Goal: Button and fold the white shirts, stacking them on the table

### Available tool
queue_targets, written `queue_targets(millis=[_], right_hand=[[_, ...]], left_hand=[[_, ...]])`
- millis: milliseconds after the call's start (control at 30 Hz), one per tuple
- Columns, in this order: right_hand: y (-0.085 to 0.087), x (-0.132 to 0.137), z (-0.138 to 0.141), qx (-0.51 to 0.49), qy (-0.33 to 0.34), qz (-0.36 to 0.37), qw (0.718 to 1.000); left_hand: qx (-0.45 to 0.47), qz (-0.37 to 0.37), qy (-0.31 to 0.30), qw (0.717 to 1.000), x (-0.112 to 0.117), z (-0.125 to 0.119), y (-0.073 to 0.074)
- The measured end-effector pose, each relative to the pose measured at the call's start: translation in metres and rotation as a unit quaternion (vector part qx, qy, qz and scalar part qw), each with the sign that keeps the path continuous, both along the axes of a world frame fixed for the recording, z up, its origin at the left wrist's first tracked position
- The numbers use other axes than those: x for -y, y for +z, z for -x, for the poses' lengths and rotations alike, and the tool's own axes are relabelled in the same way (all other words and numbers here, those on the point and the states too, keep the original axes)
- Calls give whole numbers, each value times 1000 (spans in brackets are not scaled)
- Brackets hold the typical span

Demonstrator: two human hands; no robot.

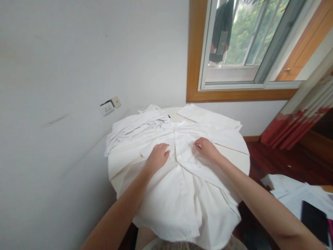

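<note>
Leftmost, a socket (106,109) sits on the wall beyond the table (232,157), whose top is round, so I place things by its edges. A rumpled pile (137,126) of white cloth lies along the far left edge, perhaps put there to leave the middle to the shirt. My left hand (158,156) is over the shirt's upper left part, loosely curved, thumb and forefinger apart with nothing caught between them; I judge it placed to steady that side. The shirt (188,187) lies across the middle, its button strip running toward me and its hem hanging over the near edge, probably because it is longer than the top is deep. My right hand (206,148) is over the shirt's other side, fingers bent in toward the thumb; I cannot tell whether they pinch any cloth. The two hands face each other across the strip, likely so that both halves are within reach. Farther right, a flat white cloth (210,118) lies along the far right edge, seemingly laid aside. Beyond the right edge, lower down, are papers (296,194) and a dark slab (314,220).
</note>
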State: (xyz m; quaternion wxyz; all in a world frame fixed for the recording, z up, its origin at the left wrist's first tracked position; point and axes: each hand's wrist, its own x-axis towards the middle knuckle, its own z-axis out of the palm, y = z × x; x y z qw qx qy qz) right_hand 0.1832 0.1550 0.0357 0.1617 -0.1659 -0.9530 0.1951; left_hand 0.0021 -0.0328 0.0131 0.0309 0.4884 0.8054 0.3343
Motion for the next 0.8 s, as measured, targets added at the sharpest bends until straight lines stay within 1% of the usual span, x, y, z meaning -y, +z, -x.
queue_targets(millis=[33, 100, 200, 300, 433, 600, 700, 800], right_hand=[[-2, -8, 0, 10, -9, -24, 1000], [-12, -18, 0, 28, -21, -48, 998], [-31, -19, -1, 58, -27, -57, 996], [-43, -16, -4, 103, -16, -49, 993], [-44, -25, -13, 146, 26, -40, 988], [-44, -42, -18, 135, 68, -85, 985], [-44, -49, -16, 122, 76, -116, 983], [-37, -48, -13, 109, 70, -140, 982]], left_hand=[[-37, 25, -3, 999, 0, -2, -3], [-80, 81, 12, 993, 1, -7, -10], [-119, 147, 41, 981, 4, -15, -19], [-151, 185, 35, 970, 10, -16, -20], [-189, 205, 31, 960, 16, -13, -17], [-211, 204, 30, 956, 15, -8, -19], [-236, 189, 31, 953, 11, -9, -20], [-287, 163, 48, 943, 5, -18, -15]])
